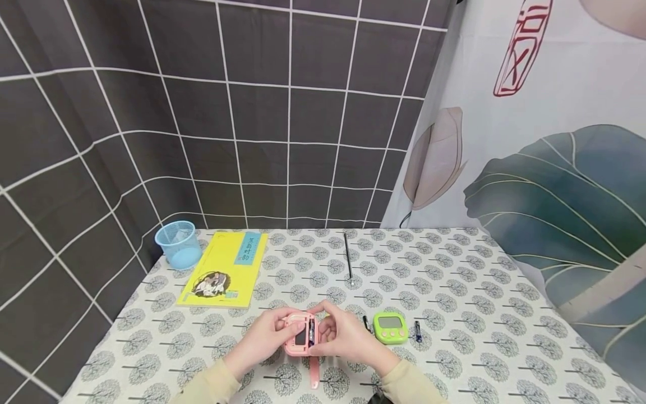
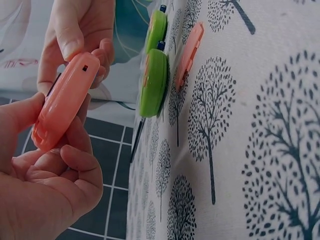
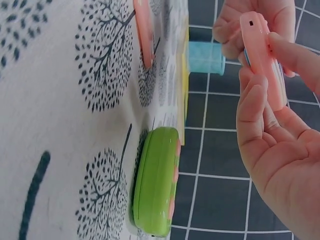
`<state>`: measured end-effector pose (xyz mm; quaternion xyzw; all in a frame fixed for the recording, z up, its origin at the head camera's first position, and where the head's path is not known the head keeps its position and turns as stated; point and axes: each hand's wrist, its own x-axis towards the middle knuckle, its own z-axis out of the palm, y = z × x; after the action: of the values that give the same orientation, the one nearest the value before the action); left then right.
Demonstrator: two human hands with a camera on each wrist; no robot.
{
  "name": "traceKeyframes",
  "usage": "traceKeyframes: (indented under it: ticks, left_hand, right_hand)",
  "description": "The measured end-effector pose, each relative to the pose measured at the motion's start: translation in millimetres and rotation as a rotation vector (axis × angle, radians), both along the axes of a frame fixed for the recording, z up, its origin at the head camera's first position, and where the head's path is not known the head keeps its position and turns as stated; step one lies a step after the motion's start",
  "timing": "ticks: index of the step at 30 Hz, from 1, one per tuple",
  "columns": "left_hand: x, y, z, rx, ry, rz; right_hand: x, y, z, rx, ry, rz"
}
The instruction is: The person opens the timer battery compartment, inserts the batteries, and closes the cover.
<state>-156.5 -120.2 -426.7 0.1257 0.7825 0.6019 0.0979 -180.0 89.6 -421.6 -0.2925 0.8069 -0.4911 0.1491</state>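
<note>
Pink device (image 2: pixel 67 102): glossy moulded plastic, rounded corners, held raised over the near part of the table between both hands. Left hand (image 1: pixel 259 339) has its thumb flat across the panelled face, remaining fingers curled beneath; grip is a pinch, closed to the thickness of the casing. Right hand (image 1: pixel 350 336) pinches the opposite side, index finger and thumb bent round the edge, other fingers folded in. Long slot along the right side of the face lies uncovered; a dark cylinder (image 1: pixel 311 331) sits lengthwise inside. Small square hole in the casing's narrow edge, seen from both wrists.

Just below, on the cloth: pink strip (image 1: pixel 314 373), thin, narrow, smooth. Beyond the right hand, a green timer (image 1: pixel 390 327), squarish, soft-cornered, grey screen, round pink buttons. Short dark shiny cylinders (image 1: pixel 418 331) lie on either side of it. Second green casing (image 2: pixel 153 82), same rounded profile, mostly hidden behind the right hand from above.

Farther out: slim black rod (image 1: pixel 347 255), pale tip towards the hands. Yellow book (image 1: pixel 219 258), flat, blue label panel, beside a blue mesh basket (image 1: pixel 184 259). Tablecloth (image 1: pixel 429 381): pale woven-looking fabric, dark tree print. Backdrop (image 1: pixel 257 112): dark, softly rippled cloth, white grid.
</note>
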Motion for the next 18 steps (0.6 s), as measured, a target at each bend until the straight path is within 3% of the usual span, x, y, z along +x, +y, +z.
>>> traceKeyframes:
  ticks: [13, 18]
  left_hand:
    - [-0.1, 0.1, -1.3, 0.047, -0.017, 0.017]
    - [-0.2, -1.5, -2.1, 0.067, -0.039, 0.021]
  right_hand:
    - [0.9, -4.0, 2.4, -0.076, -0.162, -0.069]
    - [1.3, -5.5, -0.3, -0.093, -0.175, -0.079]
